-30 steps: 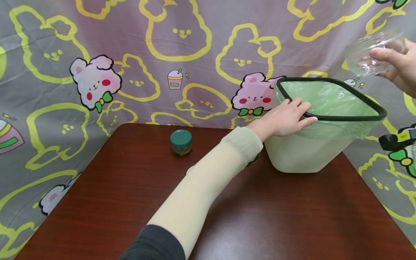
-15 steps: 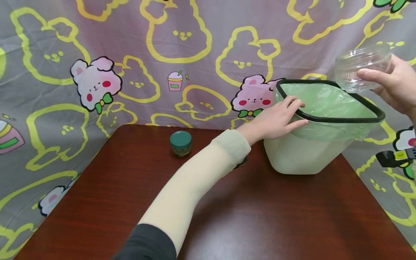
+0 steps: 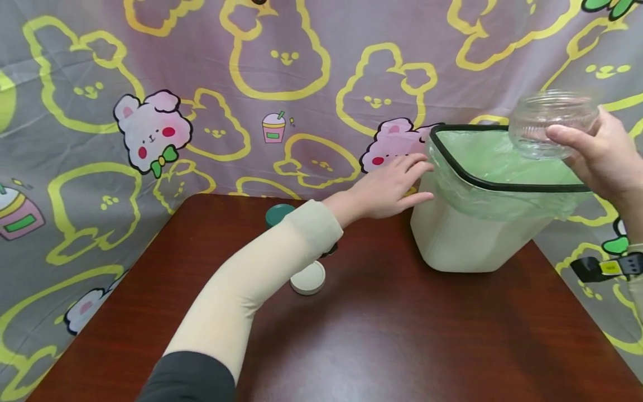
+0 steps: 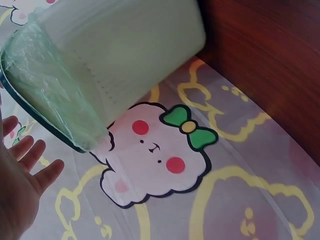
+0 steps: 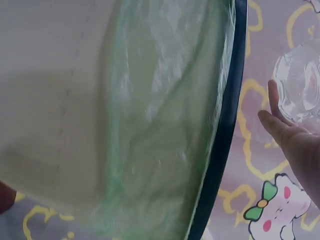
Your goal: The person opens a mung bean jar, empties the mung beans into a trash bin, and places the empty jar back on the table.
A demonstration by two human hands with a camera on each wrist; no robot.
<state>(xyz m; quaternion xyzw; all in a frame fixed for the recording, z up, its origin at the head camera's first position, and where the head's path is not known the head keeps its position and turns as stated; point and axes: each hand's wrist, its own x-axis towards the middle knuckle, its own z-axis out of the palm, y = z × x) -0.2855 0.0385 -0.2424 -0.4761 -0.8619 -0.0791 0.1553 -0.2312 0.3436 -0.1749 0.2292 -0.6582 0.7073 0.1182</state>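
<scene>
Glass or clear plastic, the jar (image 3: 547, 125) stands upright in the grip of the right hand (image 3: 608, 151), toward two o'clock of the bin (image 3: 467, 240). Best pinched firmly, clear of the rim (image 3: 522, 187); the left hand (image 3: 387, 187), near nine o'clock, is released, fingers spread.

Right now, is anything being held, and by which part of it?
A clear jar, held by its side in the right grip; the left grip holds nothing.
</scene>
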